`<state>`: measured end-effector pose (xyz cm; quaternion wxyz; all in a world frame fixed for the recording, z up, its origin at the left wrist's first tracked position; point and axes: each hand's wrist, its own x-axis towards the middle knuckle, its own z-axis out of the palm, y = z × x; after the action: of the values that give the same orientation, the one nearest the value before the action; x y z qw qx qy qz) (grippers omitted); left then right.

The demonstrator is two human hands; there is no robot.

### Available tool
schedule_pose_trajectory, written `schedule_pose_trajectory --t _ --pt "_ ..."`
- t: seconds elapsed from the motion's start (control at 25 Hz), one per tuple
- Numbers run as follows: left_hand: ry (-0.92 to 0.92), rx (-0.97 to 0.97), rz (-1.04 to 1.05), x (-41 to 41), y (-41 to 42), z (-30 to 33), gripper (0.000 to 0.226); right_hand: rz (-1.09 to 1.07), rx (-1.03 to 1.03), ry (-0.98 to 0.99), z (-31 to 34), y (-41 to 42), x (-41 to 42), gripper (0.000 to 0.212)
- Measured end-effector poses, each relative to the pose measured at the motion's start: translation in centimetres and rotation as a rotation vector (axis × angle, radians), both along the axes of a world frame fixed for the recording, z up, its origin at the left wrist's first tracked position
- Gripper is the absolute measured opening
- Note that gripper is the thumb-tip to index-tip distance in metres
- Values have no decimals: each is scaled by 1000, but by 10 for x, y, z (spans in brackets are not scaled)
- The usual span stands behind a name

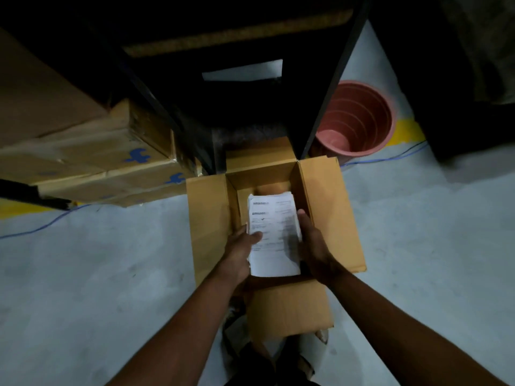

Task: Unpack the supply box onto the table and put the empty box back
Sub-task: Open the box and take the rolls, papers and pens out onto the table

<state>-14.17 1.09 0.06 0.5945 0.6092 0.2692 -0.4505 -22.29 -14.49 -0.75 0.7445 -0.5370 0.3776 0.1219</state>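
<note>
Holding one stack of printed white papers (274,235) between both hands, over the open supply box (328,207) on the grey floor (111,274). Left hand (239,250): fingers curled round the stack's left edge, thumb laid across the top sheet. Right hand (313,243): clasping the right edge, fingertips reaching up alongside it. Stack: tilted lengthwise away from the person, its far end above the box's interior, its near end above the box's near wall; top sheet carries dark print too blurred to read fully. Supply box: brown cardboard, all four flaps folded outward, one flap left of the left hand, one right of the right hand, one beyond the fingertips, one beneath the forearms; whether anything else lies inside cannot be told. Beyond the hands: a dark shelving frame (328,107), its lower bay in shadow. Beyond and right of the right hand: a reddish plastic bucket (359,121), upright, just behind the box's right flap. Beyond and left of the left hand: taped cardboard cartons (92,157) stacked on the floor, blue marks on their faces. A thin blue cable (41,227) runs along the floor to the far left.
</note>
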Motion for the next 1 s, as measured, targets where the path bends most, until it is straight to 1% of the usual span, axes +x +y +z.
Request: schedule_pose_trajectory --t 0.08,0.16,0.24,0.36,0.44,0.48,0.6,0.64,0.76,0.8,0.84,0.92,1.0 --pt "-93 54 -10 3 -13 44 32 82 -28 11 33 -5 18 32" --pt "-163 109 -26 9 -29 89 32 134 -121 16 64 -5 28 42" --pt "-246 193 -75 13 -42 138 34 115 -164 25 99 -5 33 49" --pt "-353 220 -117 12 -53 212 33 72 -212 -21 173 -6 38 41" --pt "-431 223 -128 10 -54 254 31 82 -272 -85 224 -12 38 37" --pt "-495 234 -134 8 -55 275 33 83 -308 -137 251 -14 38 38" --pt "-753 230 -71 4 -56 329 53 83 -468 -331 319 -20 38 61" --pt "-823 218 -50 3 -58 345 53 79 -514 -396 336 -21 37 61" --pt "-929 181 -66 6 -60 376 21 75 -595 -481 371 -28 36 43" --pt "-935 158 -68 8 -59 386 16 74 -603 -489 381 -32 36 40" --pt "-931 142 -72 12 -57 397 16 79 -605 -495 390 -37 37 37" --pt "-956 121 -84 23 -56 421 26 97 -640 -518 414 -50 43 33" --pt "-1035 92 -98 39 -58 443 29 111 -658 -555 443 -61 56 34"
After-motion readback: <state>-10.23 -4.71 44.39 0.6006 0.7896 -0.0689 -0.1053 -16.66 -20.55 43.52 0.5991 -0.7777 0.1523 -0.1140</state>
